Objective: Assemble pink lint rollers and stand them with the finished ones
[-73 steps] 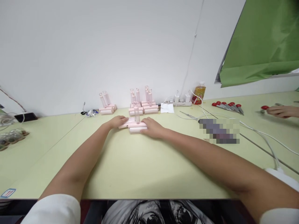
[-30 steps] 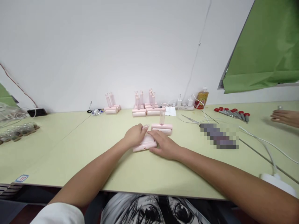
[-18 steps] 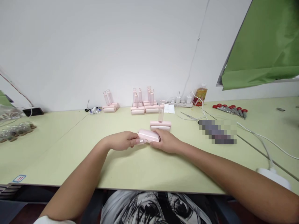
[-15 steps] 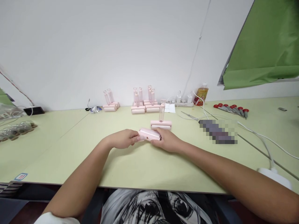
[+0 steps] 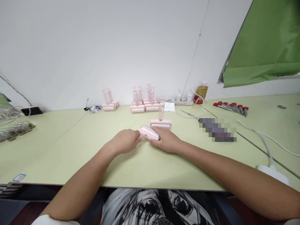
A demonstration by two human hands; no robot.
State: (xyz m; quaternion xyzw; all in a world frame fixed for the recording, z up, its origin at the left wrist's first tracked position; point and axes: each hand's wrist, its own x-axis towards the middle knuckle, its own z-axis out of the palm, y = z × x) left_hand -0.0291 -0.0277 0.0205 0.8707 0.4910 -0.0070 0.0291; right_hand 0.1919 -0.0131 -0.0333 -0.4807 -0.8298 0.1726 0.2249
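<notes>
Near the middle of the pale green surface, just in front of the person, a pink roller is held between two bare hands. The left grip is closed on its clear handle, with the fingertips mostly hidden behind the hand. The right grip clasps the other end of the pink body, thumb on the near side and fingers on the far side. The roller lies at a slant, its right end nearer to the person; whether it touches what is under it, I cannot tell. Just behind it stands a second roller, handle upright, its white front partly covered by the right grip. Farther back, against the white wall, more pink rollers stand in a cluster, and a smaller pair sits to the left of them, beside a bundle of cables. To the right of the cluster are a white paper, a power strip with plugs in it, and a bottle with a white cap. Beyond the bottle, red-ended tools lie in a row, and a pixelated object rests nearer.
</notes>
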